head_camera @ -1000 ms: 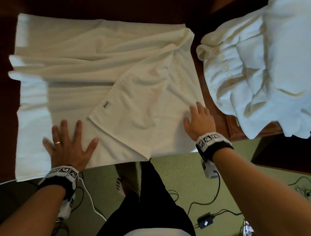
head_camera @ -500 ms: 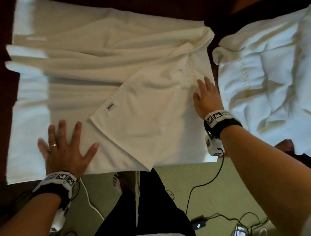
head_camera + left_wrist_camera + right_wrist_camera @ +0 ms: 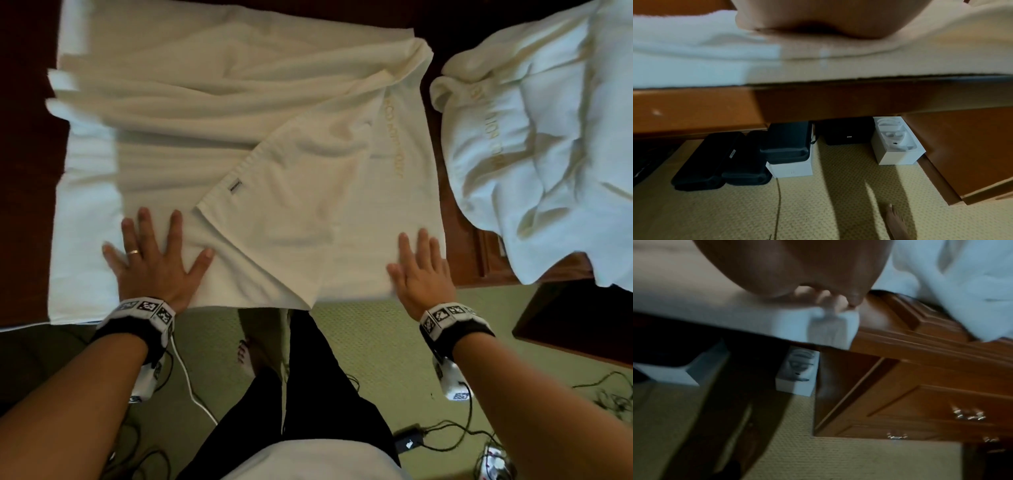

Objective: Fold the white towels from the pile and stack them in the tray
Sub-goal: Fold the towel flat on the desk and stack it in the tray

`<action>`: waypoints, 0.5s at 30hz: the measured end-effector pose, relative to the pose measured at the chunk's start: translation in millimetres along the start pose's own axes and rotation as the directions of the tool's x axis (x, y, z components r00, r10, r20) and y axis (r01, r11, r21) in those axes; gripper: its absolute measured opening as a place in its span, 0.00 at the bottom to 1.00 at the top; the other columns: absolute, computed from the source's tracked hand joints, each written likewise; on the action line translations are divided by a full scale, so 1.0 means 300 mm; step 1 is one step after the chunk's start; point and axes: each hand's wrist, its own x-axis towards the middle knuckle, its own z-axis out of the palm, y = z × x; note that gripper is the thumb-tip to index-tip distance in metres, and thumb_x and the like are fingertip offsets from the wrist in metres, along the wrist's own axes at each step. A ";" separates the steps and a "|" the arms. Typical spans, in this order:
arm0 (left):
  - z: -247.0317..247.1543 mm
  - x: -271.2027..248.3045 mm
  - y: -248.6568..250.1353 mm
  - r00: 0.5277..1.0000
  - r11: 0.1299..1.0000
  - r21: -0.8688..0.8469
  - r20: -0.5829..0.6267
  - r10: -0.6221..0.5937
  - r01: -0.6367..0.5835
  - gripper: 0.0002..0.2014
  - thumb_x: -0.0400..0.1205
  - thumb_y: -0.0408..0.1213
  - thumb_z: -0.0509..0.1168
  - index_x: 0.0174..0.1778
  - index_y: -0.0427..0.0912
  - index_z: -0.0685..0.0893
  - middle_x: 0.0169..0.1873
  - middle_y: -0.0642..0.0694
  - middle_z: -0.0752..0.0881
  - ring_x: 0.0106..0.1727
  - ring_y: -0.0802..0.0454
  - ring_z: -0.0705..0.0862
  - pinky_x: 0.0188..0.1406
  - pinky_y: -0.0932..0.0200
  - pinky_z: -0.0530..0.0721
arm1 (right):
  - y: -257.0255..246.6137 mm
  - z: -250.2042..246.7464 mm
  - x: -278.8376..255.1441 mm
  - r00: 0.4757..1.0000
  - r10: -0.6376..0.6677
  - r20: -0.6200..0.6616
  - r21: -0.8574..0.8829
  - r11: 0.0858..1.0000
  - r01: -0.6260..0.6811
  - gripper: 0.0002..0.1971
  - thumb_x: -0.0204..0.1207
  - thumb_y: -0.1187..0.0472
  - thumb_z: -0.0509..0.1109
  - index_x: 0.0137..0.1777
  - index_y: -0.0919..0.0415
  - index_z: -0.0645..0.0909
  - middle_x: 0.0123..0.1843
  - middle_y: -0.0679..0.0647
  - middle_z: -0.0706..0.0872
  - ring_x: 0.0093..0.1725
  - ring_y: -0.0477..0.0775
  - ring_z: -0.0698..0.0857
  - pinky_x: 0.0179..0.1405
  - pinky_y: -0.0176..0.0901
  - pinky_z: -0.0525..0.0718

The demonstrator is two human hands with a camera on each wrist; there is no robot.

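A large white towel (image 3: 212, 113) lies spread over the dark wooden table, its right part folded over in a diagonal flap with a small label (image 3: 234, 186). My left hand (image 3: 154, 253) lies flat with spread fingers on the towel's near edge, left of the flap. At the towel's near right corner my right hand (image 3: 419, 267) presses flat, fingers straight. In the left wrist view the palm (image 3: 818, 17) rests on the towel (image 3: 838, 55) at the table edge. The blurred right wrist view shows fingertips (image 3: 824, 296) on the towel's corner (image 3: 830, 324). A pile of white towels (image 3: 548, 137) sits at the right.
The pile rests on a lighter wooden tray or raised surface (image 3: 479, 253) at the right. Under the table stand black cases (image 3: 740, 159) and white boxes (image 3: 898, 142). Cables and a black adapter (image 3: 409, 442) lie on the green carpet around my legs. Drawers with metal handles (image 3: 968, 414) are at the right.
My right hand has slid back along the towel's right edge from the far side to the near right corner. The left hand has stayed flat on the near edge.
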 end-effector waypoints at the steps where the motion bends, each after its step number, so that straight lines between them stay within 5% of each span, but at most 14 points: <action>1: -0.001 0.002 0.007 1.000 1.000 0.005 0.011 -0.003 0.003 0.45 0.77 0.78 0.34 0.89 0.59 0.46 0.89 0.40 0.41 0.88 0.33 0.43 0.81 0.21 0.45 | 0.031 0.012 -0.004 0.999 0.008 0.039 -0.010 1.000 -0.007 0.32 0.85 0.34 0.37 0.85 0.39 0.32 0.87 0.51 0.28 0.87 0.58 0.34 0.85 0.67 0.48; 6: -0.040 -0.010 0.012 1.000 0.997 -0.073 -0.011 0.010 -0.011 0.45 0.78 0.76 0.39 0.89 0.54 0.50 0.88 0.35 0.47 0.88 0.32 0.49 0.81 0.23 0.48 | 0.052 -0.067 0.066 0.998 -0.060 0.001 -0.009 0.998 0.060 0.34 0.87 0.38 0.46 0.87 0.45 0.36 0.88 0.52 0.31 0.87 0.56 0.36 0.85 0.65 0.48; 9: -0.057 -0.046 -0.041 0.999 0.999 -0.028 0.035 0.024 -0.023 0.46 0.78 0.75 0.40 0.88 0.51 0.51 0.88 0.35 0.49 0.87 0.31 0.50 0.81 0.24 0.50 | 0.062 -0.063 0.042 0.978 -0.179 0.104 -0.088 0.978 0.188 0.37 0.84 0.34 0.48 0.86 0.41 0.33 0.86 0.48 0.27 0.86 0.55 0.33 0.85 0.63 0.48; 12: -0.033 -0.092 -0.112 0.989 1.000 0.014 0.149 -0.019 0.017 0.48 0.76 0.78 0.33 0.89 0.53 0.40 0.88 0.42 0.36 0.88 0.35 0.41 0.82 0.25 0.44 | 0.065 -0.087 0.039 0.983 -0.117 0.140 -0.029 0.992 0.122 0.40 0.84 0.42 0.60 0.87 0.40 0.38 0.87 0.47 0.28 0.87 0.56 0.35 0.85 0.66 0.50; 15: 0.003 -0.127 -0.145 0.981 1.000 0.006 0.191 -0.022 0.021 0.48 0.74 0.78 0.27 0.88 0.55 0.32 0.83 0.48 0.22 0.88 0.39 0.32 0.82 0.26 0.38 | -0.087 -0.129 0.066 0.988 -0.116 -0.105 0.089 0.988 0.125 0.37 0.77 0.56 0.68 0.85 0.55 0.60 0.89 0.58 0.49 0.87 0.64 0.52 0.83 0.63 0.60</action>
